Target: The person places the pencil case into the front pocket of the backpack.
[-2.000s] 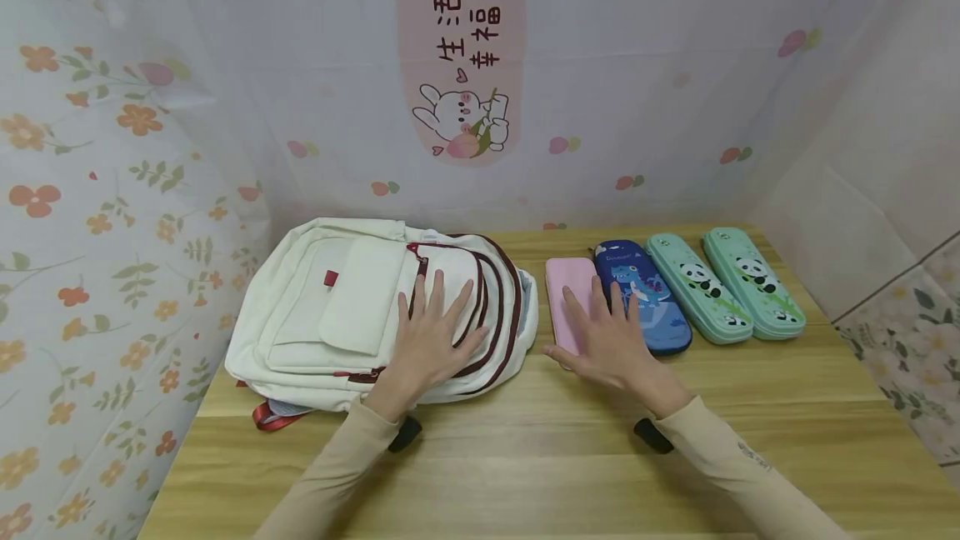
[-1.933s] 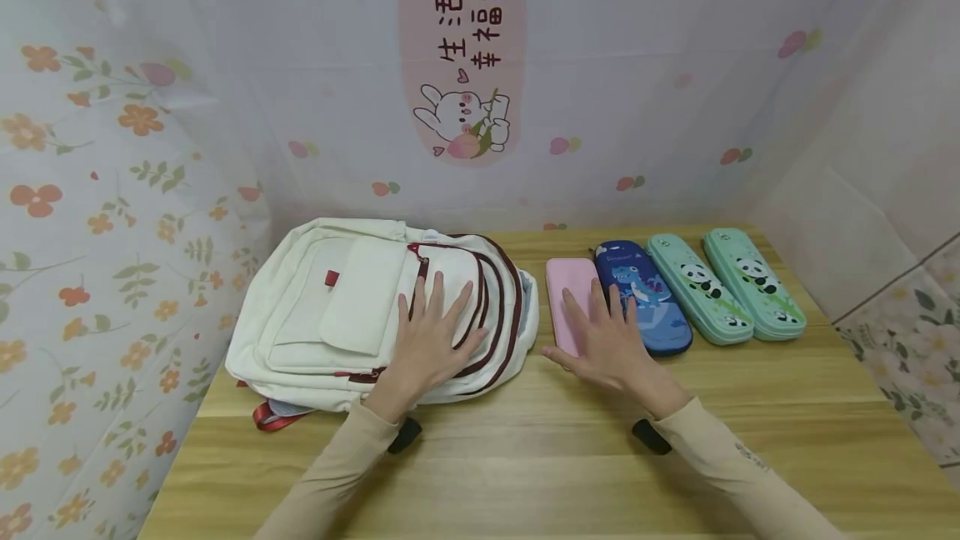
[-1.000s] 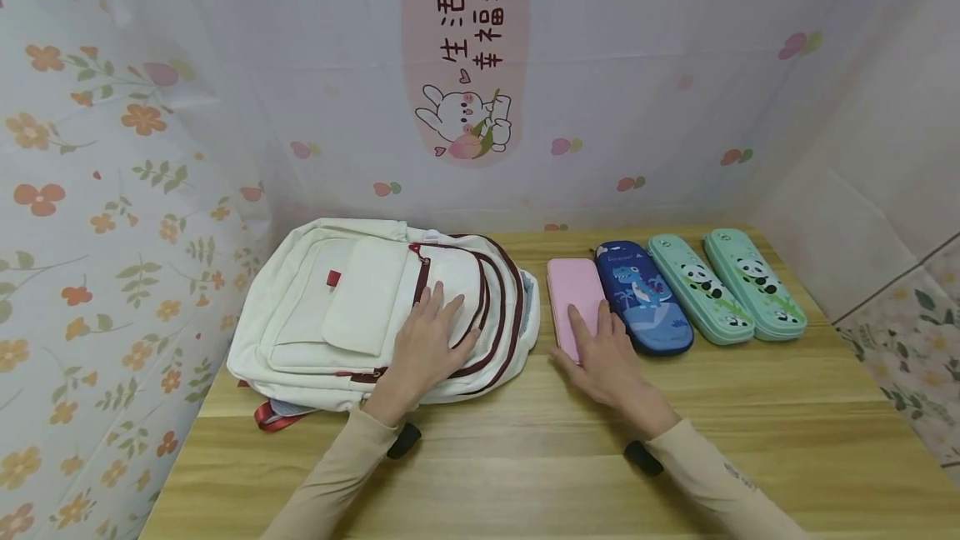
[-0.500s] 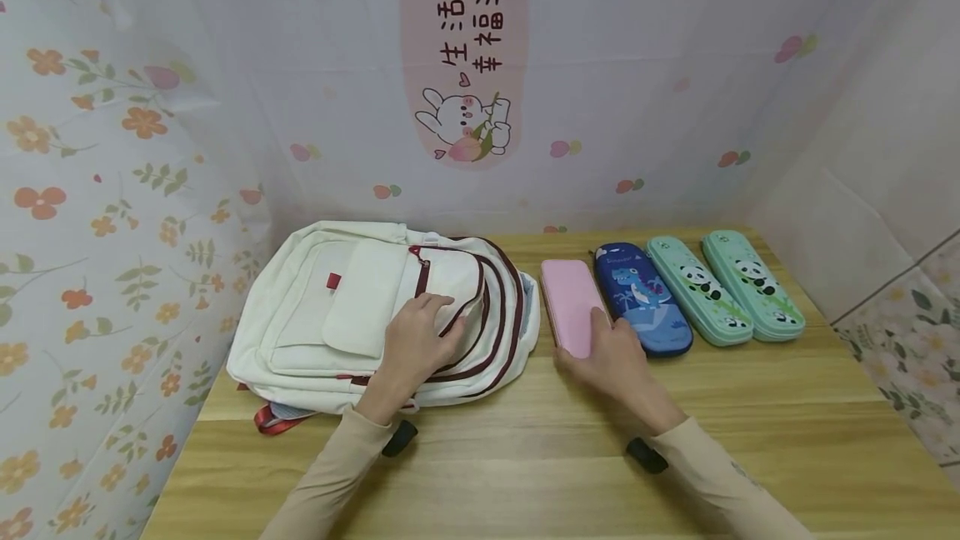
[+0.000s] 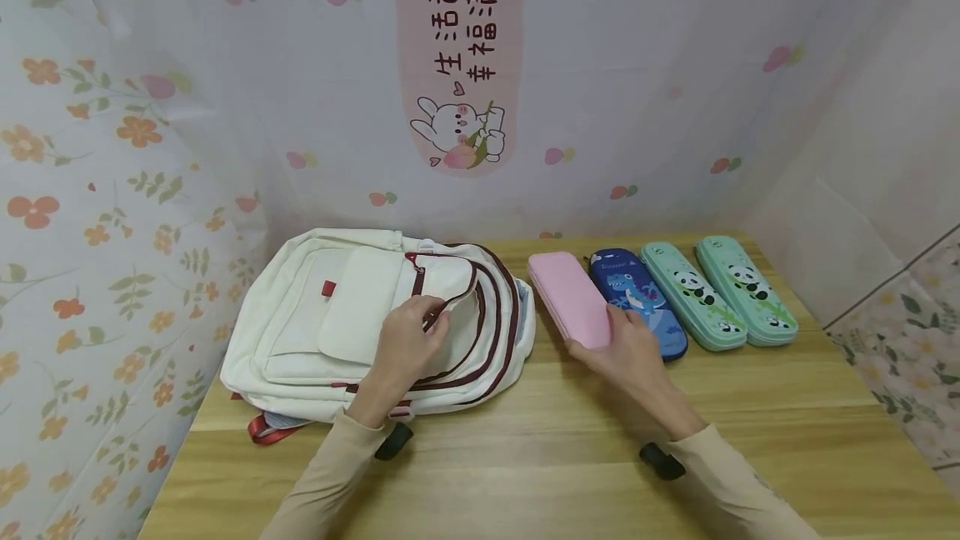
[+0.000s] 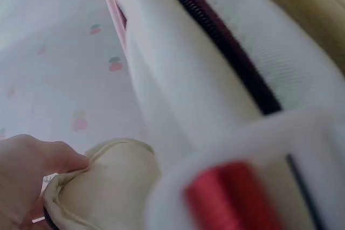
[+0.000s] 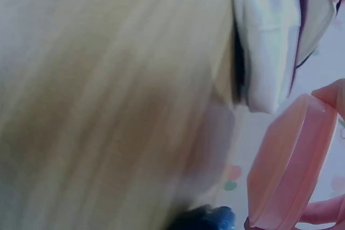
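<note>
A white backpack (image 5: 300, 332) with dark red zips lies flat on the left of the table. My left hand (image 5: 405, 344) pinches the edge of its small front pocket (image 5: 450, 275) and lifts the flap, so the pale lining shows in the left wrist view, with the thumb (image 6: 59, 157) on the fabric. My right hand (image 5: 626, 352) grips the near end of a pink pencil case (image 5: 572, 298), which is tilted and raised off the table. In the right wrist view the pink case (image 7: 288, 160) sits between thumb and fingers.
Right of the pink case lie a dark blue dinosaur pencil case (image 5: 637, 298) and two mint green panda pencil cases (image 5: 693, 294). They rest on a wooden table (image 5: 510, 473). Printed cloth (image 5: 330, 82) hangs behind and at the sides.
My left hand, flat on the backpack earlier, now pinches and lifts the pocket edge. My right hand has closed round the pink pencil case and raised it slightly, shifting it left.
</note>
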Demonstrator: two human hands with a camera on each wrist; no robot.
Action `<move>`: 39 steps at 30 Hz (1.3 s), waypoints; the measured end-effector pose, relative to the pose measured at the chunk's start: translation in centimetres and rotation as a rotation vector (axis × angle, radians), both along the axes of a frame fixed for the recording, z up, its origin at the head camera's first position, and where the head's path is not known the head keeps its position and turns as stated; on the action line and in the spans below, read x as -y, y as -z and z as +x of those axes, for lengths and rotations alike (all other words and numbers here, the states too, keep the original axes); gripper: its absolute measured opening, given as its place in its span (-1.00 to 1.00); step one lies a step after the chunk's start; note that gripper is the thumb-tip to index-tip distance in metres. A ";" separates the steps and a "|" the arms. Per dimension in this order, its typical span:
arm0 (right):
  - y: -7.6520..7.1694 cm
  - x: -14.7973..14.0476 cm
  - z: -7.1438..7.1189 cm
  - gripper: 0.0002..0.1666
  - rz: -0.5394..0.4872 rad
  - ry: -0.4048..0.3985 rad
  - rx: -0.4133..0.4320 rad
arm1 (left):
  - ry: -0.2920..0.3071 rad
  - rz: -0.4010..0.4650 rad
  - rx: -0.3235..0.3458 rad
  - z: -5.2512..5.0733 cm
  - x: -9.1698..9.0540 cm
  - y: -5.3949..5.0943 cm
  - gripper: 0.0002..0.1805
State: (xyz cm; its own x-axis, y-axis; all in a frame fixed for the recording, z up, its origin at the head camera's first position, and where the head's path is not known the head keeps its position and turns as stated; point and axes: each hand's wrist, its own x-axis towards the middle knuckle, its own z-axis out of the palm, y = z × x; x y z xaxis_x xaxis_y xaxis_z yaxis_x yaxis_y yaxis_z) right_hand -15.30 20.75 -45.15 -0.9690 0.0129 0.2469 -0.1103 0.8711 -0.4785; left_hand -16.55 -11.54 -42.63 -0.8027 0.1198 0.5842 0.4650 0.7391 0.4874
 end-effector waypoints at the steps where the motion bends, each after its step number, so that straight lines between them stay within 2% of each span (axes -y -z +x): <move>1: -0.1 0.0 -0.1 0.07 -0.008 -0.010 -0.019 | 0.006 0.016 -0.010 0.0 0.1 -0.1 -0.90; 7: -0.8 0.2 -0.4 0.00 -0.066 -0.052 -0.076 | 0.045 0.112 -0.083 0.1 0.8 -1.1 -0.89; 10: -1.1 0.6 -0.6 0.01 -0.078 -0.076 -0.088 | 0.048 0.143 -0.097 0.3 1.2 -1.8 -0.89; 14: -1.3 1.2 -0.7 0.04 -0.094 -0.116 -0.089 | 0.041 0.167 -0.085 0.4 1.6 -2.4 -0.88; 23: -1.8 2.8 -1.3 0.01 -0.108 -0.239 -0.114 | 0.013 0.208 -0.051 0.4 2.4 -2.4 -0.86; 33: -2.4 4.6 -2.4 0.04 -0.126 -0.370 -0.028 | -0.037 0.221 -0.071 0.3 3.2 -3.1 -0.86; 39: -2.5 6.2 -2.8 0.05 -0.102 -0.446 0.030 | -0.070 0.236 -0.032 0.6 4.0 -3.0 -0.85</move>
State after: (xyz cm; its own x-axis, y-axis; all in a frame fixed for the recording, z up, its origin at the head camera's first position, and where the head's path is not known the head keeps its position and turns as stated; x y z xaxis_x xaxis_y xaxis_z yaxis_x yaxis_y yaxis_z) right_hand -18.15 14.57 -42.61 -0.8922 -0.3844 0.2373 -0.4484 0.6901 -0.5681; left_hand -15.94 -15.59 -39.61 -0.7846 -0.0786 0.6150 0.4348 0.6374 0.6361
